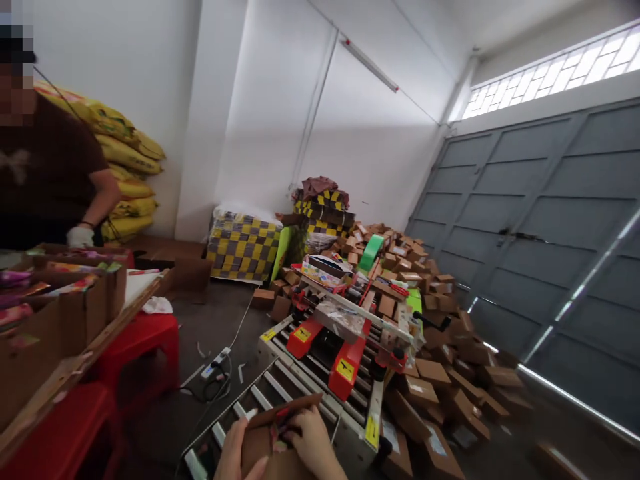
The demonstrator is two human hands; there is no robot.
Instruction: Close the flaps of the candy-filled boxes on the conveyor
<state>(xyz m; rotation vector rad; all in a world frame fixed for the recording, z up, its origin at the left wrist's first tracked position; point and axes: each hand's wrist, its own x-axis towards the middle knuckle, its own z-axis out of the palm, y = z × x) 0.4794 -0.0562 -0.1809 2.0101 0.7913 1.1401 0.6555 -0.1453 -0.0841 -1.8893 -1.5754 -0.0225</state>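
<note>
**Brown carton (pixel 286 465), one, top unsealed**

Location: lowest in your view, at the near end of the roller conveyor (pixel 275 387); whether its base rests on the rollers is hidden.

Left hand (pixel 232 453): yours, wrapped on the carton's left side, thumb across the near wall, bracing it.

Right hand (pixel 314 441): yours, reaching into the mouth, fingers bent; you cannot tell from here whether they pinch anything, their tips being tucked inside.

Contents: pinkish-red, partly covered, too small to identify. One far flap stands raised.

Beyond: machine (pixel 345 317) with two red guides (pixel 356 351), yellow-labelled, short of which your carton sits; green tape roll (pixel 371 252) above. At right, a heap of brown cartons (pixel 435 373), some just beside the conveyor. On the floor at left, a power strip (pixel 216 364) with looped cable.

Hazards, as judged: contents riding above the rim could catch a flap and keep it from lying flat. Should your left hand slacken, free-turning rollers might let the carton slide while you press inside. A raised flap could snag on a guide or fold wrongly. The loose heap may slump against the conveyor if knocked. The cable could trip you.
</note>
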